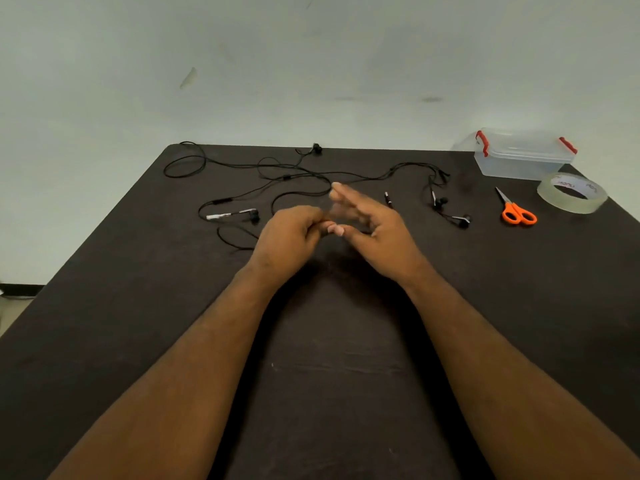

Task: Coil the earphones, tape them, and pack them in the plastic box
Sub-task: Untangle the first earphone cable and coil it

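Black earphones lie uncoiled across the far half of the dark table (138,306), their cable (294,174) looping from left to right. Earbuds lie at the far edge (316,148), at the left (254,215) and at the right (462,220). My left hand (289,237) hovers over the middle of the table with its fingers curled and nothing seen in them. Touching its fingertips is my right hand (370,220), fingers straight and slightly blurred. A clear plastic box (523,157) with red clips, lid on, stands at the far right corner.
A roll of clear tape (571,192) lies in front of the box near the right edge. Orange-handled scissors (516,211) lie left of the tape. A pale wall rises behind the table.
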`<move>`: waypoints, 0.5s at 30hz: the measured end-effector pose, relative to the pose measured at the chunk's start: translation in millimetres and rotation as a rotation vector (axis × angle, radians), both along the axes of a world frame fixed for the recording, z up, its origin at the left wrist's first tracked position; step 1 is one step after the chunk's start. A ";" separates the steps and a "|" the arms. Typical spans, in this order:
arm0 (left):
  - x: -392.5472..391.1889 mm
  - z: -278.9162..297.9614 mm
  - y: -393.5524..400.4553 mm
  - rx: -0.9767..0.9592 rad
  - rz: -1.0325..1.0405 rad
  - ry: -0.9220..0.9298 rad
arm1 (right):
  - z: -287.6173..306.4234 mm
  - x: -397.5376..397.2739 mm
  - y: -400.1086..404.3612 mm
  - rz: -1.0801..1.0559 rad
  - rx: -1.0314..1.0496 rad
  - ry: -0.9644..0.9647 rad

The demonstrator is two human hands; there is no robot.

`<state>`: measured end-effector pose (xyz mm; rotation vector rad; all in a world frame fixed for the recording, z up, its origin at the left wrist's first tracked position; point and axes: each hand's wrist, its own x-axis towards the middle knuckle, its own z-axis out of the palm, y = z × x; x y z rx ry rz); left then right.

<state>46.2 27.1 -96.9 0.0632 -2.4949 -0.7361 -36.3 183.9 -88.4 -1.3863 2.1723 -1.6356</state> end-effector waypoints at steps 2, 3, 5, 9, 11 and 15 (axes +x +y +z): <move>-1.1 -0.9 0.3 0.049 -0.025 0.021 | -3.0 -2.0 -2.4 -0.004 0.003 -0.081; -0.1 -0.4 -0.8 0.073 -0.039 0.030 | -2.5 -4.8 -0.8 -0.046 0.018 -0.043; 2.3 2.8 -0.7 0.073 -0.065 0.014 | 0.6 -8.5 2.4 -0.085 0.037 0.046; 7.1 8.9 -12.6 0.012 -0.008 -0.057 | 3.6 -21.8 13.4 -0.169 0.077 0.219; 13.2 12.3 -28.6 0.005 0.094 -0.059 | 4.4 -38.5 27.6 -0.305 0.062 0.256; 21.3 20.1 -35.7 -0.025 0.175 -0.016 | 6.3 -56.4 50.6 -0.478 0.063 0.325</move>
